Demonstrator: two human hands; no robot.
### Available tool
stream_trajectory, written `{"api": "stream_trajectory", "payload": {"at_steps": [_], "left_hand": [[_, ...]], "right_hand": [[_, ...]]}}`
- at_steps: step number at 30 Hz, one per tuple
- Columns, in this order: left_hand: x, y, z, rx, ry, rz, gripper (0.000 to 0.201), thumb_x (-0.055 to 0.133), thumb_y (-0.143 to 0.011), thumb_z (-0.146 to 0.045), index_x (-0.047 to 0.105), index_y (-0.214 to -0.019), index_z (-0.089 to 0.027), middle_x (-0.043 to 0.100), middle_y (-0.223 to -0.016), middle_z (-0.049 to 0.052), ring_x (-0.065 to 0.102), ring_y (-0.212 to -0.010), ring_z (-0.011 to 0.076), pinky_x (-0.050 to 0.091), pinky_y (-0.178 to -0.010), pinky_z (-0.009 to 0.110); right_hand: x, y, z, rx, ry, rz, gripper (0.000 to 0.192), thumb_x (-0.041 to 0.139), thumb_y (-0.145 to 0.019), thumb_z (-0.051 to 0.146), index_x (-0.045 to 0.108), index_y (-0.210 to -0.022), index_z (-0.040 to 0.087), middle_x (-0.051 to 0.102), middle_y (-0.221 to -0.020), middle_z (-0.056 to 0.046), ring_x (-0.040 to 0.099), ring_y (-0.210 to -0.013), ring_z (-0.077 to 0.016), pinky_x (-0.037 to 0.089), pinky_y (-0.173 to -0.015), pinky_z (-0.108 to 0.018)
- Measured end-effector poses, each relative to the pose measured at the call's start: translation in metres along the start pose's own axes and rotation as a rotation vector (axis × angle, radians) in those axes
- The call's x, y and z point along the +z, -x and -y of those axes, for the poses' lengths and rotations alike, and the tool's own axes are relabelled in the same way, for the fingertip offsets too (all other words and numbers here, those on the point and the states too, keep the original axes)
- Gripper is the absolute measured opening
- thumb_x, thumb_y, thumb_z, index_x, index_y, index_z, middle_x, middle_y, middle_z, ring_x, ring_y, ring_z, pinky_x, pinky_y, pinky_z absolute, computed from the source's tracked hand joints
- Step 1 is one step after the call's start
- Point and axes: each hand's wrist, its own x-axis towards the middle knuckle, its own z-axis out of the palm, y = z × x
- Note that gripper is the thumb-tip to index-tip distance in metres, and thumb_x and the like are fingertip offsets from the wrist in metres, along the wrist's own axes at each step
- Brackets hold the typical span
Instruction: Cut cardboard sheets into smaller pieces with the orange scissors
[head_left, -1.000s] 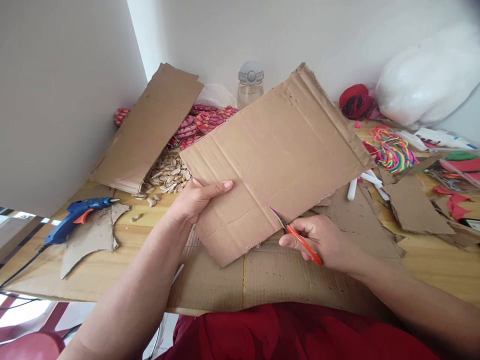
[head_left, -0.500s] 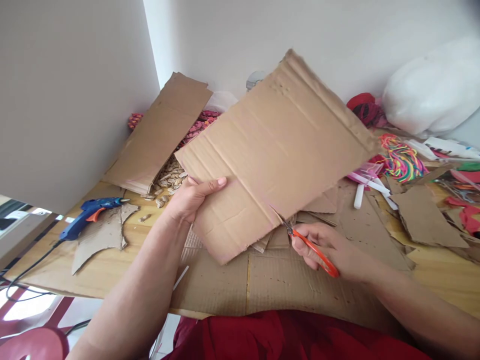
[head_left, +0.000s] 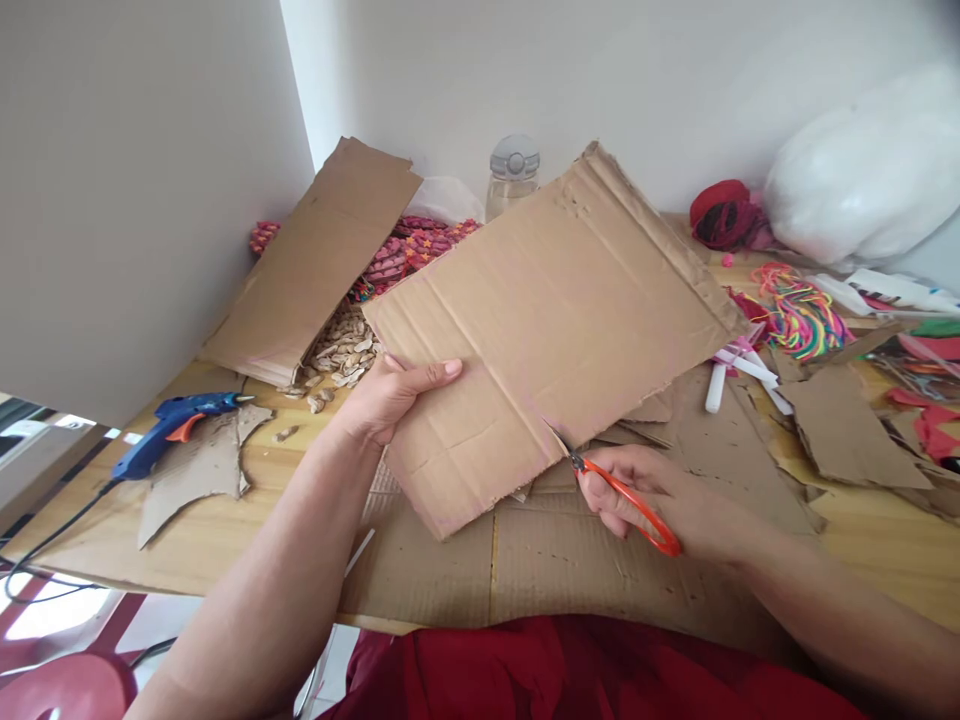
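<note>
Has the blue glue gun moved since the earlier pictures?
No: judged against the wooden table, the glue gun keeps its place, partly over the same cardboard scrap; only the view shifted.

The single head-worn view looks forward and down from above the person's red garment, which lies along the bottom edge. It faces across a wooden table toward a pale wall, near enough that both forearms enter large from below and a cardboard sheet fills the middle.
</note>
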Motion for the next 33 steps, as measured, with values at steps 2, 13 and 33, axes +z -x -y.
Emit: {"api": "stream_trajectory", "payload": {"at_steps": [2,13,33], "left_hand": [[0.002,0.002,0.002,-0.013,-0.007,0.022,0.052,0.092,-0.058,-0.027,0.074,-0.106,-0.014,0.078,-0.109,0.014,0.073,-0.104,0.0387,0.065,-0.084,0.044],[0.015,0.011,0.003,-0.102,0.021,0.081,0.074,0.091,-0.061,-0.021,0.065,-0.130,-0.018,0.078,-0.112,0.011,0.073,-0.105,0.0352,0.064,-0.088,0.043],[0.029,0.020,0.001,-0.152,0.066,0.045,0.062,0.089,-0.062,-0.014,0.069,-0.120,-0.014,0.077,-0.116,0.012,0.072,-0.108,0.0341,0.065,-0.087,0.041]], "right_hand": [[0.001,0.000,-0.003,-0.007,0.013,-0.017,0.050,0.052,-0.096,0.064,0.048,-0.073,0.020,0.051,-0.060,0.003,0.038,-0.055,-0.0113,0.029,-0.054,-0.025],[0.006,0.002,0.001,0.002,-0.041,-0.053,0.060,0.053,-0.089,0.074,0.041,-0.062,0.021,0.038,-0.054,0.004,0.030,-0.053,-0.0111,0.022,-0.052,-0.027],[0.008,0.000,0.009,0.076,-0.124,-0.133,0.064,0.067,-0.072,0.080,0.047,-0.063,0.020,0.039,-0.053,0.006,0.034,-0.045,-0.0064,0.021,-0.044,-0.022]]}}
